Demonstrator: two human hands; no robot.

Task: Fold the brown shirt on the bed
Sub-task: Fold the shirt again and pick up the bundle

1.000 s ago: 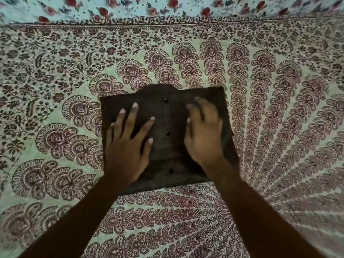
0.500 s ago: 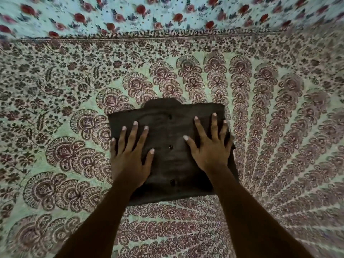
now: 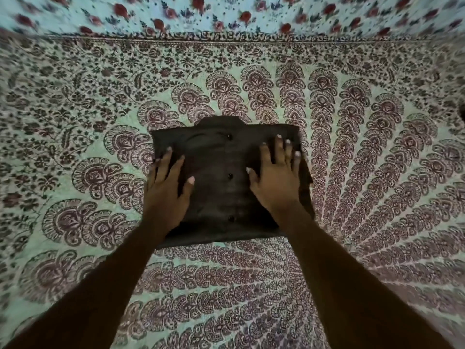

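Head view: my left hand (image 3: 166,195) and right hand (image 3: 276,182) lie flat, fingers straight and spread, pinching nothing. Both palms press down on the brown shirt (image 3: 226,157). The left hand covers its left edge; the right hand covers its right half. The shirt is folded into a compact rectangle, with the button row (image 3: 230,176) running between my hands and the collar (image 3: 221,120) at the far side. The shirt lies on the patterned bedspread (image 3: 377,172). Beyond the bedspread's far border lies a pale floral fabric (image 3: 226,13).
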